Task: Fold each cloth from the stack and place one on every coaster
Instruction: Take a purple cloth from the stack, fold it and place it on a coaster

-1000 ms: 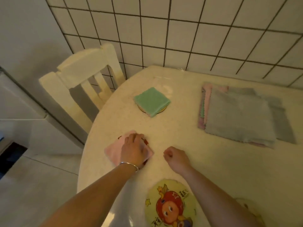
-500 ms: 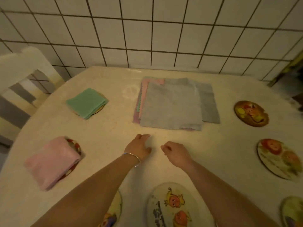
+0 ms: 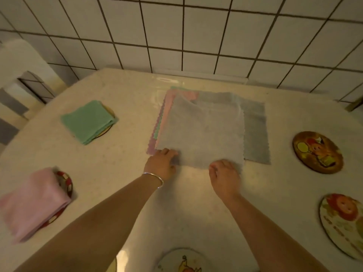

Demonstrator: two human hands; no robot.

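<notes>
A stack of flat cloths lies mid-table, a light grey cloth (image 3: 204,130) on top, with a darker grey cloth (image 3: 255,132) and pink and green edges showing under it. My left hand (image 3: 162,164) pinches the top cloth's near left corner. My right hand (image 3: 224,173) pinches its near right edge. A folded green cloth (image 3: 86,122) sits on a coaster at the left. A folded pink cloth (image 3: 33,203) covers most of a red-patterned coaster (image 3: 65,183) at the near left.
Bare picture coasters lie at the right (image 3: 317,152), the far right (image 3: 341,224) and the near edge (image 3: 182,262). A tiled wall (image 3: 196,36) rises right behind the table. A white chair (image 3: 21,75) stands at the left.
My left hand left the folded pink cloth and both hands moved forward to the stack. They now pinch the near edge of the top grey cloth. The view swung right.
</notes>
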